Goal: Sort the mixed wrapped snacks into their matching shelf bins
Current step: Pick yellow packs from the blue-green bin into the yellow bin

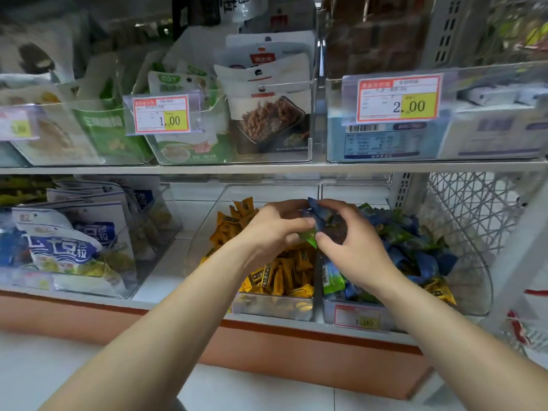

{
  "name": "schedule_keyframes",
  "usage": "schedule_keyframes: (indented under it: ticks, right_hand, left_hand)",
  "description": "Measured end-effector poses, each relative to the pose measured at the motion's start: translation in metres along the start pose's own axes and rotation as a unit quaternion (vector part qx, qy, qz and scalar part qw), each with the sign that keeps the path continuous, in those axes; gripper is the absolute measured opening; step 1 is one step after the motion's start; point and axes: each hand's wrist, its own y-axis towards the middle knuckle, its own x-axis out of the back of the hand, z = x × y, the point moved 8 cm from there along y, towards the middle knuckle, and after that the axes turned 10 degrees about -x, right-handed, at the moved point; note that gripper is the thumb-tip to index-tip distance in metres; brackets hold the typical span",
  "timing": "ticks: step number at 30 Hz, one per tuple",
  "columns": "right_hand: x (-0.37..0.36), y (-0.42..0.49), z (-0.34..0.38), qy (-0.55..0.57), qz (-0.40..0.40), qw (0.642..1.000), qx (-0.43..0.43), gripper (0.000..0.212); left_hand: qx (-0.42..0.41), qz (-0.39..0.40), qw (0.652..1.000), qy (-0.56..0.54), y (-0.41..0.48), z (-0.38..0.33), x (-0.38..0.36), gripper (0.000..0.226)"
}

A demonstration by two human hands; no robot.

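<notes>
Forearms forward, left hand (275, 229) and right hand (355, 247) pinch blue and green foil-wrapped snacks (315, 216) over the clear bins' divider (318, 271); a slack grip could drop one among yellow-wrapped bars (284, 277)

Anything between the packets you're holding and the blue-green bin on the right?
Nothing visible. The left hand and right hand pinch blue packets and a green packet over the left edge of the open-topped right bin; only the right forearm crosses it.
</notes>
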Motion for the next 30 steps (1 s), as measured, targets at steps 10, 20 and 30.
schedule_keyframes:
  ticks: [10,20,30]
  right_hand:
    - [0.007,0.000,-0.029,0.346,-0.009,0.921,-0.179,0.025]
    - [0.056,0.041,-0.074,-0.424,-0.035,0.897,-0.123,0.046]
    - [-0.027,0.032,-0.036,-0.319,0.079,0.944,-0.026,0.075]
  left_hand:
    - [-0.100,-0.092,0.974,0.183,-0.011,-0.007,-0.020,0.052]
    - [-0.037,-0.045,0.852,0.520,-0.014,0.022,0.052,0.034]
    - [0.002,0.109,0.788,0.606,0.052,0.057,0.028,0.042]
